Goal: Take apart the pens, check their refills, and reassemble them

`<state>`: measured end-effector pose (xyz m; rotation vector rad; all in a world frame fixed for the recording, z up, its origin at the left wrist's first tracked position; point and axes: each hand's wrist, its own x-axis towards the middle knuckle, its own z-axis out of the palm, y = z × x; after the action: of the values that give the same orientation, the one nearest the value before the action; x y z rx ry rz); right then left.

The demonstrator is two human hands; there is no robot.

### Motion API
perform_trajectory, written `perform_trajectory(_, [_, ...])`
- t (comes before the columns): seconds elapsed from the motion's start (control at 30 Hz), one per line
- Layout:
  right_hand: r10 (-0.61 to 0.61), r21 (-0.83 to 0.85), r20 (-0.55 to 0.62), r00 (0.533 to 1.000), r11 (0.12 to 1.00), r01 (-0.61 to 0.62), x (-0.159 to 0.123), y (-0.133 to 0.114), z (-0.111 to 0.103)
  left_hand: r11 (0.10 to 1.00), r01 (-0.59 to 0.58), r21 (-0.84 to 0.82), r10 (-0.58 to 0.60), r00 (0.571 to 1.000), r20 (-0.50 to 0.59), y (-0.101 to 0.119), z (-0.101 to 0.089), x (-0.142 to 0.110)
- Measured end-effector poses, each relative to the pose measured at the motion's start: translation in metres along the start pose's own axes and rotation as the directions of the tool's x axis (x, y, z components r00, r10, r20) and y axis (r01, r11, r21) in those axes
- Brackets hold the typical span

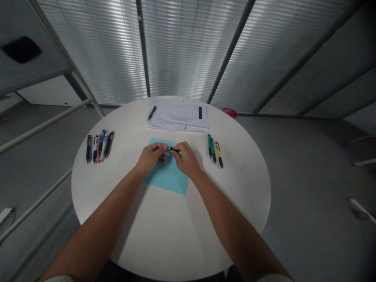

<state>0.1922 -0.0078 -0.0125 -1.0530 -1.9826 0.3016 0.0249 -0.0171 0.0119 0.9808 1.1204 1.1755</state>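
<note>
Above a light blue sheet my two hands meet at a small black pen or pen part. My right hand is closed round its dark barrel. The fingertips of my left hand pinch at the pale, narrow end of the same piece, and its lower fingers curl underneath. Most of the piece is hidden by my fingers, so I cannot tell whether it is one part or two.
On the round white table, several pens lie at the left. Two green pens and a yellow pen lie at the right. A dark pen rests on printed papers at the back. Metal rails stand at the left.
</note>
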Motion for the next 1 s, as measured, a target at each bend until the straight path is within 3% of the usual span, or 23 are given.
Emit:
perform_trajectory(0.4, [-0.009, 0.074, -0.004, 1.0, 0.997, 0.01, -0.0008, -0.0001, -0.0005, 1.0, -0.021, -0.01, 0.021, 1.0, 0.017, 0.0004, -0.0037, 0.0004])
perform_trajectory(0.73, [0.002, 0.097, -0.017, 1.0, 0.995, 0.0, -0.0011, -0.0021, 0.001, 0.99, -0.07, 0.121, 0.069, 0.998, 0.013, -0.0023, -0.0017, 0.0011])
perform_trajectory(1.0, [0.004, 0.113, 0.004, 1.0, 0.994, -0.004, 0.0008, -0.0044, -0.0038, 0.987, -0.092, 0.13, 0.091, 0.996, 0.014, -0.0013, -0.0018, 0.0002])
